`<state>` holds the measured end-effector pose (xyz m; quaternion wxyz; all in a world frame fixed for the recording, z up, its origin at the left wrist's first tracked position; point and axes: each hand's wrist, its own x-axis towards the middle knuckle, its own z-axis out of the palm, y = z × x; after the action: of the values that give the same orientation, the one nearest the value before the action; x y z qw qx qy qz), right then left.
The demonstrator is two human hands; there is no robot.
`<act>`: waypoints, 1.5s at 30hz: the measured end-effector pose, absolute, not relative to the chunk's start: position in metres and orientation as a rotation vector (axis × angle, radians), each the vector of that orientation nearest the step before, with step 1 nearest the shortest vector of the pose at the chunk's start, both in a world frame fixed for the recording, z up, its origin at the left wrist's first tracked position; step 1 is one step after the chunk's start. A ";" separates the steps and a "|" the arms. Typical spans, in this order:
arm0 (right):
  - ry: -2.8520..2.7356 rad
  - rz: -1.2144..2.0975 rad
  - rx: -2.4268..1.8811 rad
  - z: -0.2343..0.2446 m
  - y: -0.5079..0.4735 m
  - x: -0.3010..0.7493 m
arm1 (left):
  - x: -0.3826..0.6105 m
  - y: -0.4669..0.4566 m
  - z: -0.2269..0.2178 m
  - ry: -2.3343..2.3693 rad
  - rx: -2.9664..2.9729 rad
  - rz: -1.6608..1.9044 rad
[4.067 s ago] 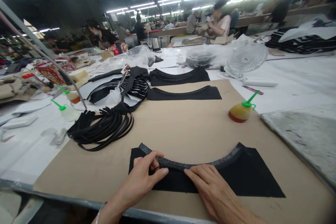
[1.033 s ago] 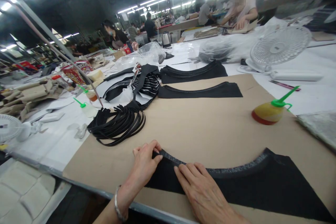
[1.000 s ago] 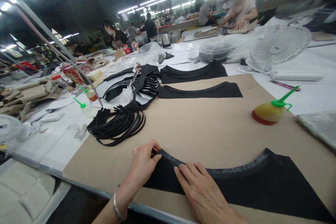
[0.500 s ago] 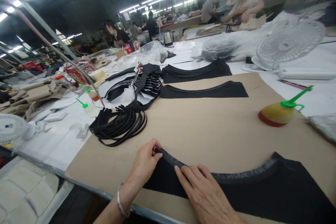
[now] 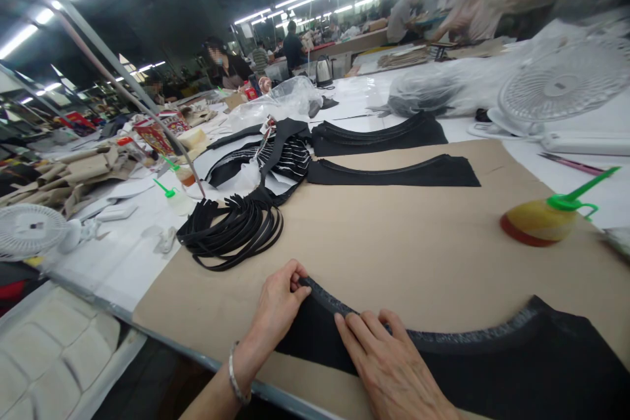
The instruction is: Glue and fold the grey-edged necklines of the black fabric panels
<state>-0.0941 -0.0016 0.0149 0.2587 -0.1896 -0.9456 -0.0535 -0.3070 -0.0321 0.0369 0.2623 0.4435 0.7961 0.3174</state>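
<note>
A black fabric piece (image 5: 492,367) with a curved grey-edged strip along its top lies on brown cardboard (image 5: 394,243) in front of me. My left hand (image 5: 278,305) pinches the left end of that curved edge between thumb and fingers. My right hand (image 5: 388,367) lies flat on the fabric, fingertips pressing the strip just right of the left hand.
A bundle of black straps (image 5: 231,233) lies to the left. A yellow glue bottle with a green nozzle (image 5: 546,216) stands at the right. More black pieces (image 5: 394,174) lie farther back. A white fan (image 5: 556,88) is at the far right, another fan (image 5: 29,230) at the left. People work at distant tables.
My view has drifted left, so the fabric sits farther right in the picture. Both hands worked leftward along the strip over four seconds; in the last second they hardly moved.
</note>
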 end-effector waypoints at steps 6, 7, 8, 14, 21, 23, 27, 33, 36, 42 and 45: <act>-2.552 -0.160 -0.520 0.013 -0.001 -0.095 | -0.303 -0.031 0.039 2.175 1.171 0.845; -2.558 -0.160 -0.518 0.013 -0.001 -0.095 | -0.303 -0.030 0.039 2.183 1.165 0.840; -2.561 -0.159 -0.515 0.013 -0.001 -0.095 | -0.303 -0.030 0.039 2.190 1.161 0.837; -2.543 -0.155 -0.492 0.014 0.001 -0.095 | -0.302 -0.031 0.038 2.208 1.169 0.831; -2.539 -0.167 -0.496 0.015 0.001 -0.095 | -0.306 -0.031 0.039 2.251 1.206 0.802; -2.533 -0.167 -0.505 0.015 0.000 -0.095 | -0.307 -0.030 0.040 2.254 1.214 0.794; -2.525 -0.162 -0.505 0.012 0.002 -0.095 | -0.307 -0.030 0.041 2.272 1.209 0.785; -2.590 -0.234 -0.503 0.012 0.003 -0.094 | -0.303 -0.029 0.040 2.312 1.171 0.804; -2.574 -0.238 -0.502 0.013 0.003 -0.095 | -0.301 -0.030 0.038 2.331 1.171 0.826; -2.538 -0.161 -0.497 0.012 0.004 -0.096 | -0.300 -0.030 0.038 2.331 1.135 0.856; -2.537 -0.160 -0.495 0.010 0.003 -0.096 | -0.301 -0.029 0.040 2.329 1.139 0.847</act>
<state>-0.0964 0.0029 0.0103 0.2722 -0.1840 -0.9426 -0.0593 -0.3006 -0.0294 0.0397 0.2054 0.4087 0.8357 0.3039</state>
